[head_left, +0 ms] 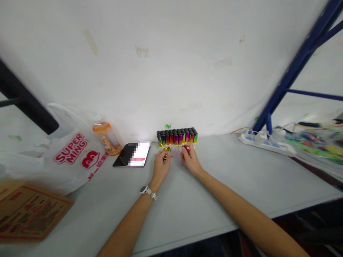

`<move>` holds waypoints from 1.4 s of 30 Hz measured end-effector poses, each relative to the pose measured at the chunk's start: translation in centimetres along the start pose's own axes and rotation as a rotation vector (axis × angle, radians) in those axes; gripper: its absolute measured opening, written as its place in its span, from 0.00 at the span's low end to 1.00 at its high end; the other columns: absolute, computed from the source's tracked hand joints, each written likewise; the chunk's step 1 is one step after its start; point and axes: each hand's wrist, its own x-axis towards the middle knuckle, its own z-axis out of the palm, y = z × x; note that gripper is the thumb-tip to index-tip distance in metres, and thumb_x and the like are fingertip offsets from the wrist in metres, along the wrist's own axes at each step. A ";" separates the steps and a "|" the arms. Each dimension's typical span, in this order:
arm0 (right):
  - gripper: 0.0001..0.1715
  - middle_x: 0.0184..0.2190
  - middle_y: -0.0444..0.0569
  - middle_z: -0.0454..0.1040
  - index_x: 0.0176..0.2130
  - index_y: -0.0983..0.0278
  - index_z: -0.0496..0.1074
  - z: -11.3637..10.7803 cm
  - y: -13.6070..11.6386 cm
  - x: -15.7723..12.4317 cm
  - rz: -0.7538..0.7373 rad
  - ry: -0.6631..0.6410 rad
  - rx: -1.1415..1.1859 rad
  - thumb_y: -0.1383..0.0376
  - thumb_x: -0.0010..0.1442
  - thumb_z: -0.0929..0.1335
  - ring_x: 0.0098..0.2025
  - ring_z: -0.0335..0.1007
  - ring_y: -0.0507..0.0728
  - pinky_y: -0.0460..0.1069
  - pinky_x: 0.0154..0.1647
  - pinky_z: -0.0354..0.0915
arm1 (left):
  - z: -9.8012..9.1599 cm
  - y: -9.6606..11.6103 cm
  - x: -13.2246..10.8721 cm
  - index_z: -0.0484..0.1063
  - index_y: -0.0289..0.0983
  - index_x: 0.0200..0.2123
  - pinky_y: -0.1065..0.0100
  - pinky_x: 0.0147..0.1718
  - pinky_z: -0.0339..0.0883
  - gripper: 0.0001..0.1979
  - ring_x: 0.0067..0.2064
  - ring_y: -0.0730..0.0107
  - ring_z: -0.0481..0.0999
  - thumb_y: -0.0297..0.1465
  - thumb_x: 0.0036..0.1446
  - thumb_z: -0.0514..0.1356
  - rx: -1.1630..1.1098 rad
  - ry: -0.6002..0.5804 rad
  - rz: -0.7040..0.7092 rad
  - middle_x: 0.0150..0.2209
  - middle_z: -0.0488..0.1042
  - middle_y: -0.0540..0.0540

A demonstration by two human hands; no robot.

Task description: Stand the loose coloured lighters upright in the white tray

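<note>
Rows of shiny coloured lighters (177,136) with black tops stand upright in a pale tray against the wall. Just in front of them, my left hand (162,165) has its fingers closed on a gold and green striped lighter (167,150). My right hand (192,160) is closed around a small red object, which looks like a lighter (184,147); the fingers cover most of it. Its index finger points up beside the front row, and I cannot tell whether it touches a lighter there.
To the left lie a tablet (123,155), an orange drink bottle (107,137), a white plastic bag (72,153) and a cardboard box (34,212). At right are a power strip (268,143) with cables and a blue metal frame (291,73). The grey table (177,210) meets the wall.
</note>
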 end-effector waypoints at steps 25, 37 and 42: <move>0.11 0.37 0.50 0.77 0.41 0.63 0.78 -8.8 -2.0 7.4 -0.411 -0.113 -0.614 0.65 0.59 0.68 0.33 0.74 0.54 0.50 0.39 0.71 | 1.2 -1.9 -0.2 0.75 0.35 0.44 0.51 0.58 0.63 0.14 0.53 0.57 0.69 0.23 0.58 0.53 0.328 -0.123 0.165 0.51 0.70 0.39; 0.12 0.33 0.49 0.77 0.39 0.60 0.81 -10.0 -2.9 10.7 -0.458 -0.378 -0.835 0.68 0.58 0.68 0.35 0.71 0.57 0.51 0.40 0.65 | 1.3 -0.4 -0.5 0.74 0.37 0.42 0.54 0.56 0.65 0.12 0.51 0.60 0.70 0.23 0.59 0.54 0.279 -0.178 0.185 0.48 0.70 0.41; 0.14 0.36 0.54 0.70 0.43 0.61 0.81 -9.8 -3.5 10.3 -0.518 -0.356 -1.056 0.66 0.62 0.66 0.38 0.65 0.58 0.52 0.40 0.61 | 0.8 0.6 -0.2 0.72 0.37 0.41 0.57 0.50 0.66 0.09 0.46 0.60 0.71 0.25 0.59 0.55 0.398 -0.201 0.153 0.43 0.71 0.41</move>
